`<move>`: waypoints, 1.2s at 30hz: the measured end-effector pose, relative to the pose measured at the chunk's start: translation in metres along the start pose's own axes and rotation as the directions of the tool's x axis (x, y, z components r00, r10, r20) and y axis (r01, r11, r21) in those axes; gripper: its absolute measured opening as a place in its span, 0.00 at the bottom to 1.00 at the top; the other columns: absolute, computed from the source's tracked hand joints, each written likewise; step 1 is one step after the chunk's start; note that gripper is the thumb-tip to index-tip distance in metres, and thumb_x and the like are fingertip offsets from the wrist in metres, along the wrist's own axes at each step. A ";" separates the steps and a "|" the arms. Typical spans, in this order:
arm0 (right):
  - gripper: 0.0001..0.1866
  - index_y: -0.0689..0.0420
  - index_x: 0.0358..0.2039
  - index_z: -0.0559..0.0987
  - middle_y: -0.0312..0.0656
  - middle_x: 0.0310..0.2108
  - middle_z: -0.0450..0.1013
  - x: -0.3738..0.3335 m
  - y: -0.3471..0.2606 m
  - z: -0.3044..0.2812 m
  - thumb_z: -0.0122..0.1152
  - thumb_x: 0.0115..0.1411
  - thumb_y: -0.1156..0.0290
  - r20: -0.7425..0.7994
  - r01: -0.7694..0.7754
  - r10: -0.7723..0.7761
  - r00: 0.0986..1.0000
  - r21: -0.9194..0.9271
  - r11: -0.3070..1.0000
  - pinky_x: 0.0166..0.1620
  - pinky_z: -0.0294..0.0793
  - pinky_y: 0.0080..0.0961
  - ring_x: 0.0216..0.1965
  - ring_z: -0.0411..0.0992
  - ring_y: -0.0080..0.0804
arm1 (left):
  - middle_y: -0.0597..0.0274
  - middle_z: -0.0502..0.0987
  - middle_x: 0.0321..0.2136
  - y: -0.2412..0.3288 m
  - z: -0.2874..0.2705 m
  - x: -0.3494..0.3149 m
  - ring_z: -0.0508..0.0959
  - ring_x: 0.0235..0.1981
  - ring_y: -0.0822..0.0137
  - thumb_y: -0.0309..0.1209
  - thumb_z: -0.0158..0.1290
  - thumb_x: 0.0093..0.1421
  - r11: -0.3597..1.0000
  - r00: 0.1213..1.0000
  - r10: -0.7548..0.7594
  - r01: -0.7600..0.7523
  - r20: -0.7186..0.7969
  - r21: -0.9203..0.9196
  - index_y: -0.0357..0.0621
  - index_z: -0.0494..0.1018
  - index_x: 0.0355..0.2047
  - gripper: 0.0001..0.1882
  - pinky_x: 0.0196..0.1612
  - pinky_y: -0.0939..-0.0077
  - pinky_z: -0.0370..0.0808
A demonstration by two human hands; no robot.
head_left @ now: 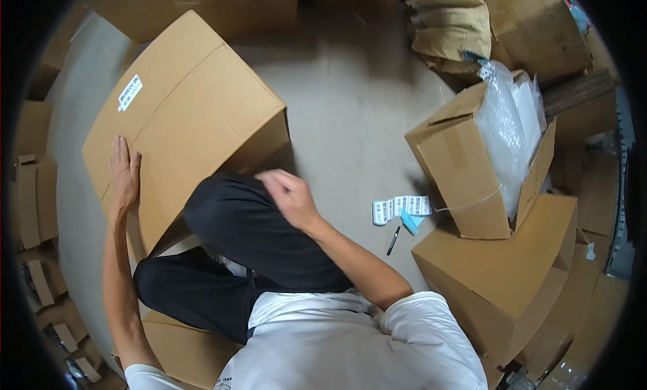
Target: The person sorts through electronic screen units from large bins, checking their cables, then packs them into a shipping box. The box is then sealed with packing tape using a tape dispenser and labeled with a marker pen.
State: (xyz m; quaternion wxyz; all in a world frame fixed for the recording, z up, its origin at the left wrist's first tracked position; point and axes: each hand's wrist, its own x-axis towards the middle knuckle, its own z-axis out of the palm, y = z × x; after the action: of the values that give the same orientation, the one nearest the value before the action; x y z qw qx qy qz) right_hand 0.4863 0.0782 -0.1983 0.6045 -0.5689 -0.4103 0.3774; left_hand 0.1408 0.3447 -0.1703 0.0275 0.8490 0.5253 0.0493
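A large closed brown cardboard box (pixel 182 97) stands tilted across the view at the left, with a white printed label (pixel 130 92) on its top face. My left hand (pixel 123 174) lies flat on that face near its left edge, fingers stretched out. Over my raised right knee, close to the box's near right corner, is my right hand (pixel 290 196). Its fingers are slightly bent and a little blurred, and I see nothing in them. Whether it touches the knee I cannot tell.
On the floor at right lie a strip of printed labels (pixel 402 208), a light-blue cutter-like tool (pixel 409 221) and a black pen (pixel 393 241). An open box (pixel 458 168) holds bubble wrap (pixel 502 134). Another closed box (pixel 499 248) stands nearer me. Cartons line the edges; a paper sack (pixel 450 29) is behind.
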 end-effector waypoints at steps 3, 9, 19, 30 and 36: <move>0.15 0.62 0.40 0.81 0.48 0.31 0.79 -0.094 0.086 -0.076 0.57 0.63 0.62 -0.058 -0.605 0.608 0.792 -0.215 0.767 0.40 0.75 0.31 0.34 0.78 0.37 | 0.47 0.47 0.71 0.004 0.002 -0.002 0.44 0.73 0.52 0.50 0.33 0.73 0.999 1.000 -0.029 0.029 0.006 -0.015 0.37 0.46 0.70 0.35 0.72 0.58 0.40; 0.13 0.61 0.36 0.78 0.54 0.36 0.77 -0.253 0.186 -0.239 0.58 0.58 0.63 -0.745 -0.893 0.497 0.445 -0.406 0.192 0.46 0.74 0.46 0.43 0.76 0.55 | 0.48 0.46 0.72 0.005 -0.001 -0.013 0.44 0.73 0.54 0.51 0.31 0.73 0.998 0.999 -0.046 0.046 0.007 0.046 0.38 0.47 0.70 0.35 0.72 0.60 0.40; 0.13 0.69 0.37 0.75 0.61 0.35 0.77 -0.314 0.241 -0.340 0.56 0.54 0.73 -0.724 -0.877 0.566 0.394 -0.481 -0.004 0.44 0.74 0.46 0.41 0.76 0.59 | 0.46 0.48 0.71 0.030 0.011 0.003 0.44 0.73 0.53 0.51 0.36 0.71 0.987 0.988 -0.153 0.154 0.016 -0.040 0.38 0.51 0.69 0.36 0.72 0.60 0.40; 0.09 0.56 0.44 0.68 0.26 0.20 0.58 -0.002 0.020 -0.125 0.46 0.70 0.65 -0.450 -0.294 0.205 0.869 -0.138 0.946 0.17 0.55 0.14 0.16 0.55 0.14 | 0.43 0.49 0.70 0.027 -0.024 -0.015 0.45 0.73 0.52 0.52 0.38 0.70 0.978 0.978 -0.186 0.176 -0.090 -0.110 0.32 0.54 0.67 0.37 0.73 0.59 0.40; 0.13 0.58 0.42 0.73 0.29 0.21 0.62 0.155 -0.083 0.124 0.45 0.73 0.62 0.407 0.117 -0.043 0.912 -0.158 0.981 0.18 0.57 0.16 0.17 0.58 0.13 | 0.49 0.76 0.52 0.010 -0.026 -0.005 0.73 0.56 0.61 0.48 0.45 0.70 0.528 0.977 -0.211 0.127 0.015 -0.840 0.31 0.72 0.54 0.29 0.63 0.66 0.65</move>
State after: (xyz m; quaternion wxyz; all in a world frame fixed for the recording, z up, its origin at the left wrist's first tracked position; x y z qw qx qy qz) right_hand 0.4292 0.2620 -0.1030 0.4690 -0.5139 -0.5808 0.4226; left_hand 0.1444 0.3356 -0.1439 0.4099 0.6749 0.5184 0.3281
